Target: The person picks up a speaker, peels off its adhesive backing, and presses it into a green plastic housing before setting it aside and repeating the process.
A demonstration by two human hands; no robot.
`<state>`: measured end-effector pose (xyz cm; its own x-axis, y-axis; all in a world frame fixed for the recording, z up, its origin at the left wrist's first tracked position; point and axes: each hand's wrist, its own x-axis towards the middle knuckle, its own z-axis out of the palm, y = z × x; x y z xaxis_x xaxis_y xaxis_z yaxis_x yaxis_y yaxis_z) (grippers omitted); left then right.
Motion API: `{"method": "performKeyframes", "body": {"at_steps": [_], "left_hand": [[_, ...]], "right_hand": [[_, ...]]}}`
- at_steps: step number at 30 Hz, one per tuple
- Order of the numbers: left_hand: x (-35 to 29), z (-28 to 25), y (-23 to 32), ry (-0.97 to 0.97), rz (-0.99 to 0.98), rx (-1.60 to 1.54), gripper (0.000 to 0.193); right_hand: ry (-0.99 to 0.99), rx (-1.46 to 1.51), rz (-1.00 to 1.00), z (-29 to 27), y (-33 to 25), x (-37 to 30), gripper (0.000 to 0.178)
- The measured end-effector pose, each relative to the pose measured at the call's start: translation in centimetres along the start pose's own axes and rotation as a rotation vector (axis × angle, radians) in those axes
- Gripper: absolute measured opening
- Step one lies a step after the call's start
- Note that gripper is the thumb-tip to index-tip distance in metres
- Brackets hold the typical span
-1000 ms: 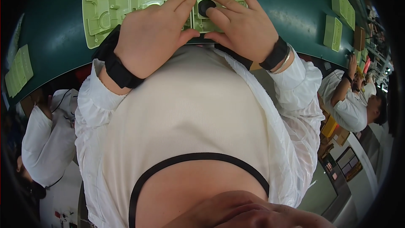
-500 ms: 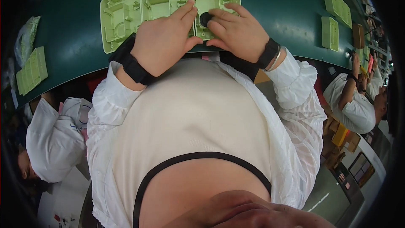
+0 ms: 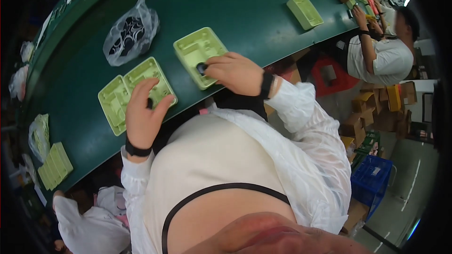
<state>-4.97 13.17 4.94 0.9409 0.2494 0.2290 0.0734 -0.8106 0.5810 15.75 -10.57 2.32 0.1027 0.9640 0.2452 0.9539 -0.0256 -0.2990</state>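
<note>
My right hand reaches over a light green plastic tray-like shell, its bent fingertips closed on a small black round piece near the tray's front left side. My left hand is over two more green shells lying side by side, its fingers and thumb apart. A small dark piece shows between that thumb and the fingers; whether it lies in the shell or touches the hand I cannot tell. All these shells are open side up, with inner walls and posts.
A clear plastic bag of black ring-shaped parts lies behind the shells on the green table. More green shells rest at far left and far right. A co-worker sits at right, another person at lower left.
The three shells stood side by side; the right one is now apart from the other two. My hands have moved away from each other, and the view has swung, showing the bag.
</note>
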Motion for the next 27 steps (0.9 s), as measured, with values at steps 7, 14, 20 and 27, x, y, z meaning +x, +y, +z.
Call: {"method": "performKeyframes", "body": {"at_steps": [7,14,20,27], "left_hand": [[-0.4,-1.4,-4.8,-0.231,-0.369,-1.683,0.038],[-0.7,-1.0,-3.6,-0.106,-0.407,-1.975,0.041],[-0.8,-0.2,-3.2,-0.061,-0.376,-2.182,0.040],[-1.6,-0.7,-2.5,-0.014,-0.358,-2.180,0.041]], "right_hand": [[0.103,-0.156,0.399,-6.5,9.9,-11.4,0.040],[0.069,-0.166,0.554,-8.0,17.6,-18.3,0.047],[0.204,0.205,0.769,-8.1,23.7,-22.0,0.060],[0.164,-0.451,0.499,-10.6,23.5,-19.6,0.046]]}}
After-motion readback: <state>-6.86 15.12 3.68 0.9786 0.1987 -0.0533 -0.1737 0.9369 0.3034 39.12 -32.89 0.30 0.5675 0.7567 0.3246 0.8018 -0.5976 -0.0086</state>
